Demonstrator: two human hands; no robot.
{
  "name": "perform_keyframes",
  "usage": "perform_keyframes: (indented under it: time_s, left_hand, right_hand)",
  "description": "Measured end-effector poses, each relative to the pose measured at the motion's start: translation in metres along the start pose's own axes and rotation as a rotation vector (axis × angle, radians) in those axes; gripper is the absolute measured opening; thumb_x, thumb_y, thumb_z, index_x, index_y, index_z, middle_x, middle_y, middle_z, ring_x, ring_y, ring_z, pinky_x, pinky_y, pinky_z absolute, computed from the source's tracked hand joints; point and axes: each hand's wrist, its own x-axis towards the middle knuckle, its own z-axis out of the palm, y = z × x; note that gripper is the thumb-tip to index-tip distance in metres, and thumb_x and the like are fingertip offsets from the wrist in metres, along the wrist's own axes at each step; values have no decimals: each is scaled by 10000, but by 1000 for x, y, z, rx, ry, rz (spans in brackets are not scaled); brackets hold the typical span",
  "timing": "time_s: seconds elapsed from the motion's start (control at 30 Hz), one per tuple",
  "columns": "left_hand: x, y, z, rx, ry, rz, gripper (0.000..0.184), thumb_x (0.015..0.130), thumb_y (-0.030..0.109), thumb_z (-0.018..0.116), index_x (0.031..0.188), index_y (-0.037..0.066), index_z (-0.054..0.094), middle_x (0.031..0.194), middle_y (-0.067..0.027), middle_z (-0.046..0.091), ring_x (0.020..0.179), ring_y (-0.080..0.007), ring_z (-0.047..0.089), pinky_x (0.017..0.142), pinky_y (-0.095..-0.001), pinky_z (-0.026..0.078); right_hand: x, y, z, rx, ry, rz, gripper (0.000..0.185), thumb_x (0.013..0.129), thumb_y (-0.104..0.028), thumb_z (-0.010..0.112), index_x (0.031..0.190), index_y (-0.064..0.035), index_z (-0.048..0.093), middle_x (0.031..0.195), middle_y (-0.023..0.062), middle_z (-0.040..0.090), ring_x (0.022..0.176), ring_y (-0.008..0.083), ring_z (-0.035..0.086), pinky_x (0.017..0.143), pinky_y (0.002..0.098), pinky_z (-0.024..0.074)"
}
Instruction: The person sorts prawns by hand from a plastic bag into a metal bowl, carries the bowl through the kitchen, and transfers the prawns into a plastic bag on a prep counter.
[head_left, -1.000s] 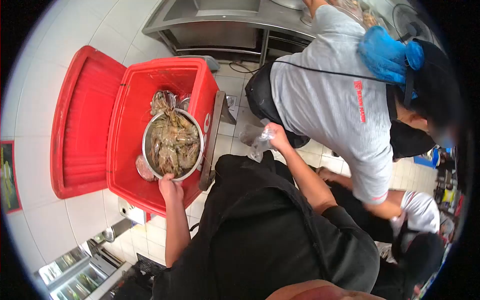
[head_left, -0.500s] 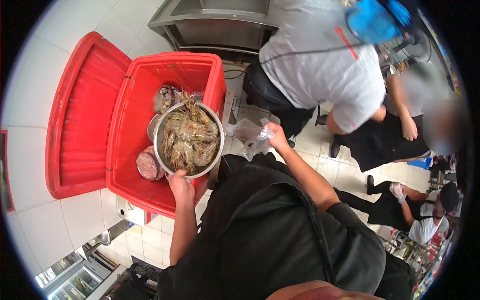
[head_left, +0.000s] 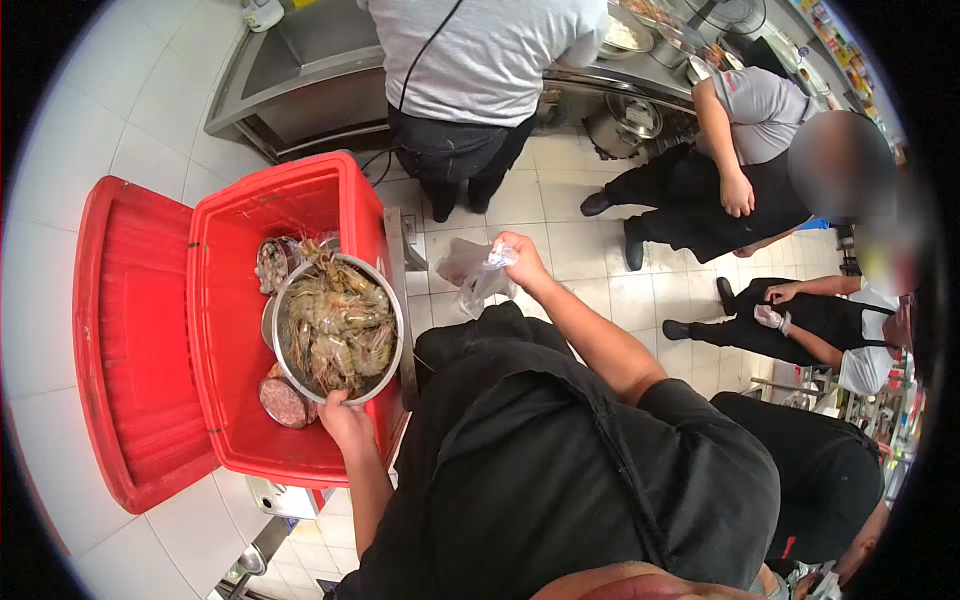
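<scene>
My left hand (head_left: 346, 422) is closed on the near rim of a round metal bowl (head_left: 401, 330) heaped with raw prawns (head_left: 342, 325). The bowl sits tilted over the inside of an open red cooler box (head_left: 222, 400); whether anything beneath supports it is hidden. Under and beside it are a container of shellfish-like pieces (head_left: 272, 268) and a container of pinkish minced-looking food (head_left: 285, 402). Out to the right, my right hand (head_left: 520, 260) grips the bunched top of a clear plastic bag (head_left: 470, 275), which hangs down. The bag's contents cannot be made out.
The cooler's red lid (head_left: 140, 350) is swung open on the left by the tiled wall. A person in a grey shirt (head_left: 490, 55) stands at the steel sink counter (head_left: 300, 110). Other people in black aprons (head_left: 740, 200) stand on the right. A large pot (head_left: 625, 125) sits behind.
My view has shifted, so cooler and bowl appear lower and further left. The grey-shirted person has straightened up at the counter. Both my hands keep their holds.
</scene>
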Motion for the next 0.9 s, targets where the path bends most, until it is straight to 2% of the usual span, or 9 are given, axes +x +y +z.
perform_keyframes:
  time_s: [0.23,0.43,0.6,0.63,0.67,0.7,0.73,0.83,0.9]
  left_hand:
    - [2,-1,2,-49,17,39,569,666,-43,431,1235,-68,437,1163,-174,548,1015,-307,596,835,-415,538]
    - [3,-4,-3,-19,3,35,589,649,-28,463,1237,-53,440,1191,-157,522,1068,-290,561,899,-394,498]
    - [3,-6,-3,-77,-26,85,551,657,-31,524,1207,-21,498,1152,-108,570,1013,-259,587,868,-397,507]
    - [9,-13,-15,-88,2,50,454,682,-33,528,1136,-12,544,1070,-81,605,946,-234,604,821,-371,511]
    - [4,-9,-8,-56,9,94,492,679,-58,486,1170,-48,512,1076,-101,606,946,-234,603,860,-386,488]
    - [2,-6,-7,4,14,128,487,687,-55,489,1173,-39,514,1083,-103,608,949,-223,608,839,-371,500]
    - [6,-10,-11,-74,25,62,494,688,-56,486,1181,-25,509,1076,-101,609,970,-223,608,820,-355,513]
    - [2,-5,-3,-120,22,82,525,699,-66,448,1223,-65,443,1177,-151,557,1047,-268,585,883,-388,502]
    - [4,-7,-2,-111,22,93,533,702,-67,435,1235,-63,431,1172,-157,557,1058,-282,580,898,-399,494]
  right_hand:
    - [-5,-8,-32,138,178,88,155,765,65,496,733,-61,581,683,-24,571,662,79,505,602,249,421]
    - [-6,1,-63,12,282,46,173,793,62,484,742,-77,573,699,-23,574,654,81,523,608,232,421]
    - [-15,8,-94,-57,315,32,164,889,-59,475,808,-47,617,750,-1,593,702,105,524,639,279,446]
    - [-17,2,-97,-126,336,100,141,882,-49,492,816,-49,616,757,-3,589,700,104,524,638,269,445]
    - [-20,-4,-94,-34,344,60,105,859,-24,524,835,-55,621,767,-7,587,698,99,522,632,260,445]
    - [-21,-15,-91,-37,421,181,105,832,4,547,852,-61,627,768,-11,584,692,95,527,625,253,444]
    - [-23,-16,-91,-23,401,124,111,826,12,550,859,-59,630,765,-14,579,675,90,529,609,247,436]
    - [-25,3,-108,93,279,83,155,827,54,495,863,-56,598,760,-15,565,664,94,538,571,236,411]
    - [-26,3,-105,135,363,158,206,799,100,458,869,-50,581,767,0,557,671,109,547,582,242,427]
